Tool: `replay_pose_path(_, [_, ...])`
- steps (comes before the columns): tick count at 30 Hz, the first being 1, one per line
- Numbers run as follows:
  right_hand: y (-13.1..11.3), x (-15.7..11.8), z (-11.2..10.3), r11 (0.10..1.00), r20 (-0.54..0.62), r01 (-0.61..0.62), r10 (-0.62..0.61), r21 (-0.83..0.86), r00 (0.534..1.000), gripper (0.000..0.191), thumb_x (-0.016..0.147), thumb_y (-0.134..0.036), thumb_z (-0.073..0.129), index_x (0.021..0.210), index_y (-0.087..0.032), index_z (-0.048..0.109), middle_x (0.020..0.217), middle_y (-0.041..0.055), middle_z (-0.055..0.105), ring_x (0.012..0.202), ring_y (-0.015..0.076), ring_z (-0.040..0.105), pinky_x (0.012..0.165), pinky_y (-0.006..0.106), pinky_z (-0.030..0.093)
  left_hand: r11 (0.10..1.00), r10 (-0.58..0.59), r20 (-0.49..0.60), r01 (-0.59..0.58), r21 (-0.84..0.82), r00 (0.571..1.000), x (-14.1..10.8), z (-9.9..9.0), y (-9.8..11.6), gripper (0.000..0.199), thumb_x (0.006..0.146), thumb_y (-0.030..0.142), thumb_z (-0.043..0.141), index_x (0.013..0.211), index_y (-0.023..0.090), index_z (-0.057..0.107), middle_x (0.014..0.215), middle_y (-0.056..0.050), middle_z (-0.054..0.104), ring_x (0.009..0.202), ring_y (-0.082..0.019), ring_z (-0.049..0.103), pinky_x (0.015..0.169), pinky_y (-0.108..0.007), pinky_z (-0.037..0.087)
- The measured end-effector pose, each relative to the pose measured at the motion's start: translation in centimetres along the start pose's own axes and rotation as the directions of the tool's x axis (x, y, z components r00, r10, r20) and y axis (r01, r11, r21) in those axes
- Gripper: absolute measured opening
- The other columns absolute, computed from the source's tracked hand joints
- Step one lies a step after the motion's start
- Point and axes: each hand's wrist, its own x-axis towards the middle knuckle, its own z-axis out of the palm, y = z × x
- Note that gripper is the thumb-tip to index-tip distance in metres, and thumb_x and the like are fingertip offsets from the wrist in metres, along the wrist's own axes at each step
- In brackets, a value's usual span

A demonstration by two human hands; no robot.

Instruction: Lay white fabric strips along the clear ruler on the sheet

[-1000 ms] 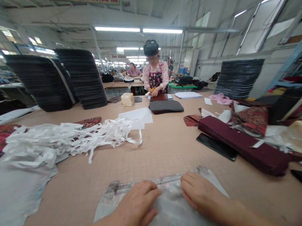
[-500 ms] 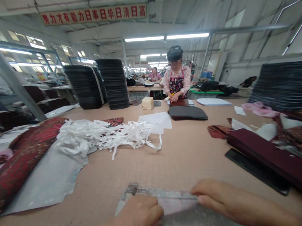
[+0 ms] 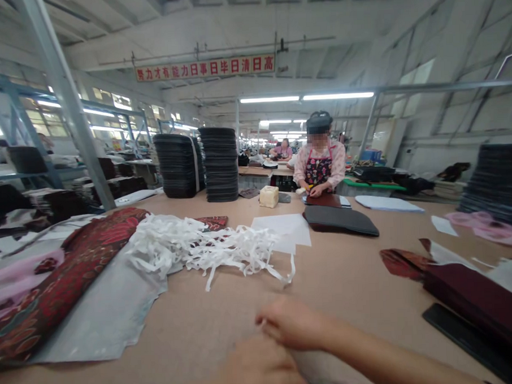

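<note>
My left hand [image 3: 261, 364] is low in the middle of the view, blurred by motion, its fingers curled downward. Just beyond and to the right, my right hand [image 3: 289, 322] has its fingers pressed together, close against the left one. What either hand grips is hidden or too smeared to name. A dull grey patch, perhaps cloth [image 3: 321, 366], shows below my right wrist. Ahead of the hands lies a tangled heap of white fabric strips [image 3: 241, 249], apart from them.
Red patterned fabric [image 3: 85, 267] and a pale sheet [image 3: 104, 312] lie left on the brown table [image 3: 194, 325]. Stacks of dark pads [image 3: 220, 165] stand behind. A dark pad [image 3: 341, 220], maroon fabric [image 3: 468, 296] and a black flat object [image 3: 461, 336] lie right. A co-worker [image 3: 320, 161] stands opposite.
My right hand has moved left, up against my left hand. The greyish-white folded cloth that stretched between both hands is now mostly out of sight. The view has shifted left and tilted up.
</note>
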Motion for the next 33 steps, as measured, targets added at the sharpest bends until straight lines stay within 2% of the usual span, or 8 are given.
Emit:
replay_pose_path(2, [2.9,1.6,-2.1,0.990,-0.204,-0.142,0.137,-0.012,0.969,0.020,0.081,-0.014,0.048,0.088,-0.019,0.066,0.088,0.0041,0.067,0.082,0.0164,0.059,0.072,0.024,0.043,0.999,0.034,-0.131,-0.039,-0.030,0.991,2.4,-1.8,-2.1,0.023,0.087,0.028,0.045,0.105,0.027,0.057,0.102,-0.003,0.060,0.097,-0.016,0.053,0.086,-0.028,0.042])
replay_pose_path(5, [7.3,3.9,-4.7,0.956,-0.385,-0.293,0.262,-0.025,0.885,0.026,0.086,-0.010,0.038,0.096,-0.012,0.062,0.099,0.0115,0.061,0.097,0.0192,0.053,0.087,0.030,0.038,0.989,-0.107,-0.521,0.142,0.028,0.847,6.4,-3.7,-6.5,0.031,0.081,0.011,0.039,0.105,0.021,0.057,0.106,-0.005,0.058,0.103,-0.017,0.051,0.092,-0.032,0.040])
replay_pose_path(8, [10.4,5.6,-5.5,0.925,-0.456,-0.378,0.329,-0.019,0.827,0.021,0.086,-0.013,0.042,0.097,-0.011,0.060,0.100,0.0128,0.060,0.097,0.0211,0.052,0.088,0.033,0.037,0.956,-0.220,-0.640,0.292,0.008,0.736,9.7,-4.0,-11.2,0.040,0.075,0.004,0.036,0.110,0.016,0.052,0.112,-0.009,0.055,0.109,-0.020,0.048,0.096,-0.038,0.036])
replay_pose_path(11, [12.1,6.5,-4.4,0.906,-0.456,-0.424,0.373,-0.009,0.808,0.020,0.083,-0.016,0.050,0.101,-0.012,0.059,0.102,0.0124,0.060,0.100,0.0234,0.052,0.088,0.035,0.037,0.927,-0.289,-0.661,0.375,-0.012,0.693,11.1,-2.3,-15.1,0.050,0.066,0.001,0.038,0.112,0.013,0.050,0.111,-0.010,0.056,0.107,-0.021,0.050,0.095,-0.039,0.038])
replay_pose_path(18, [14.9,5.7,-1.3,0.886,-0.367,-0.461,0.444,0.047,0.817,0.015,0.083,-0.014,0.054,0.097,-0.014,0.058,0.094,0.0046,0.062,0.087,0.0176,0.058,0.079,0.035,0.043,0.913,-0.325,-0.590,0.407,0.007,0.739,9.8,1.7,-19.2,0.053,0.067,0.008,0.046,0.119,0.016,0.048,0.121,-0.011,0.054,0.114,-0.024,0.047,0.099,-0.042,0.035])
replay_pose_path(22, [15.6,4.3,-1.3,0.894,-0.365,-0.443,0.434,0.063,0.824,0.016,0.084,-0.008,0.046,0.085,-0.015,0.061,0.086,0.0045,0.062,0.084,0.0177,0.058,0.078,0.033,0.044,0.922,-0.310,-0.563,0.386,0.018,0.766,9.6,2.1,-19.8,0.048,0.076,0.015,0.044,0.124,0.014,0.044,0.126,-0.013,0.051,0.118,-0.024,0.043,0.101,-0.043,0.033])
replay_pose_path(28, [15.9,5.7,-2.3,0.916,-0.409,-0.390,0.393,0.093,0.824,0.032,0.087,-0.010,0.045,0.118,-0.017,0.050,0.125,0.0096,0.048,0.112,0.0205,0.047,0.095,0.038,0.037,0.931,-0.292,-0.551,0.365,0.025,0.781,10.0,2.5,-19.8,0.048,0.079,0.017,0.041,0.128,0.013,0.040,0.131,-0.014,0.046,0.125,-0.025,0.036,0.105,-0.046,0.027])
replay_pose_path(33, [14.6,7.7,-1.3,0.911,-0.263,-0.391,0.412,0.130,0.872,0.026,0.089,-0.032,0.053,0.109,-0.016,0.054,0.111,0.0070,0.056,0.093,0.0195,0.057,0.079,0.041,0.048,0.920,-0.321,-0.525,0.391,0.025,0.789,9.7,2.5,-20.3,0.050,0.082,0.017,0.038,0.131,0.014,0.036,0.135,-0.013,0.041,0.128,-0.024,0.033,0.106,-0.046,0.026])
